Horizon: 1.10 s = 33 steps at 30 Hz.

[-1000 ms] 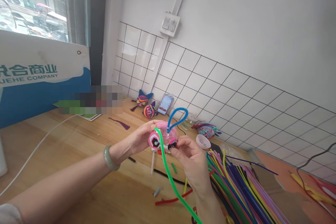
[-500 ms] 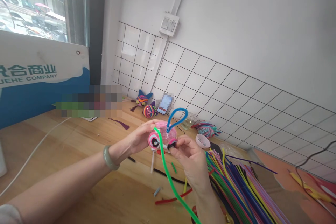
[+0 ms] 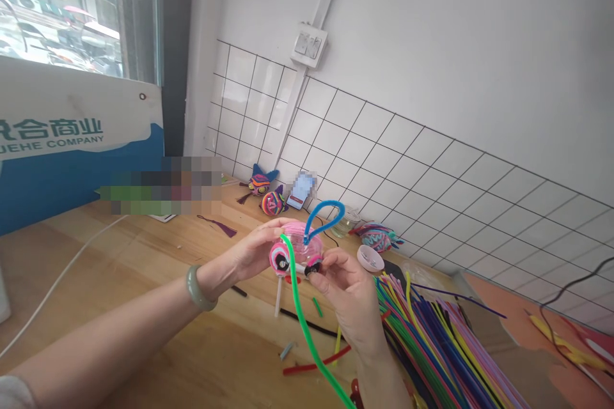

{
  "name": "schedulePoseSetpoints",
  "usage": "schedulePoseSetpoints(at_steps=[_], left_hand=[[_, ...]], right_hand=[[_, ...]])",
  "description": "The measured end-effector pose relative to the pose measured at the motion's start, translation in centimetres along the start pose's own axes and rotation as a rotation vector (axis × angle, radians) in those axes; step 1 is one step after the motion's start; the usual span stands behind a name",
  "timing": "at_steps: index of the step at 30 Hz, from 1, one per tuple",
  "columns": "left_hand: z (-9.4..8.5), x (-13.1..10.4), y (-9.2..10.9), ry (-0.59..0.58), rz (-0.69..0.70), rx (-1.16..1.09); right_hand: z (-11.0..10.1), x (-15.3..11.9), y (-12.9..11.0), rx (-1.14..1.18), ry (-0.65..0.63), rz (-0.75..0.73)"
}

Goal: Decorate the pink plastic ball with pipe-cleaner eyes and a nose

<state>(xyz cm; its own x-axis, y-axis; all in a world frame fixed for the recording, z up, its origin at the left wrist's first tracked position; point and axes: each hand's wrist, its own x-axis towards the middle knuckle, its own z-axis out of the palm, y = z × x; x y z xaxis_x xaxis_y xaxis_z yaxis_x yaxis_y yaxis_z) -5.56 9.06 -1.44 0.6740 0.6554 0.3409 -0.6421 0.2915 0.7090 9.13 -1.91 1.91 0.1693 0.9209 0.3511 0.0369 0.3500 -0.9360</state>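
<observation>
Between both hands is a pink craft figure (image 3: 309, 248) with round black-and-white eyes, held above the table. My left hand (image 3: 261, 248) grips its left side, fingers over the top. On the right, my right hand (image 3: 349, 278) pinches near the right eye with thumb and forefinger. A blue pipe cleaner loop (image 3: 341, 209) rises from the figure's top. One long green pipe cleaner (image 3: 303, 313) runs from near the left fingertips down in front of the figure, past the right wrist. Below the figure a thin pale stick (image 3: 278, 297) points downward.
Bundled colourful pipe cleaners (image 3: 441, 339) lie at the right. Cut pieces, such as a red one (image 3: 307, 369), lie on the wooden table (image 3: 201, 364). Behind are a small pink bowl (image 3: 370, 258), a phone (image 3: 302, 190), finished craft figures (image 3: 273, 201) and a purple tassel (image 3: 220, 226).
The figure has tilted very slightly in the hands, and its blue loop has shifted a little. The green pipe cleaner's lower end has swung left. Both hands keep their grip.
</observation>
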Motion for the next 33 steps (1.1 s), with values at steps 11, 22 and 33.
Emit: schedulePoseSetpoints(at_steps=[11, 22, 33], left_hand=[[0.50, -0.15, 0.34, 0.049, -0.060, 0.040], [0.06, 0.03, -0.17, 0.017, -0.034, 0.009], [0.15, 0.06, -0.13, 0.029, -0.030, 0.006]], right_hand=[[-0.17, 0.00, 0.18, -0.002, -0.015, -0.004], [-0.10, -0.06, -0.01, 0.011, -0.014, 0.015], [-0.11, -0.10, -0.14, 0.045, -0.039, 0.020]])
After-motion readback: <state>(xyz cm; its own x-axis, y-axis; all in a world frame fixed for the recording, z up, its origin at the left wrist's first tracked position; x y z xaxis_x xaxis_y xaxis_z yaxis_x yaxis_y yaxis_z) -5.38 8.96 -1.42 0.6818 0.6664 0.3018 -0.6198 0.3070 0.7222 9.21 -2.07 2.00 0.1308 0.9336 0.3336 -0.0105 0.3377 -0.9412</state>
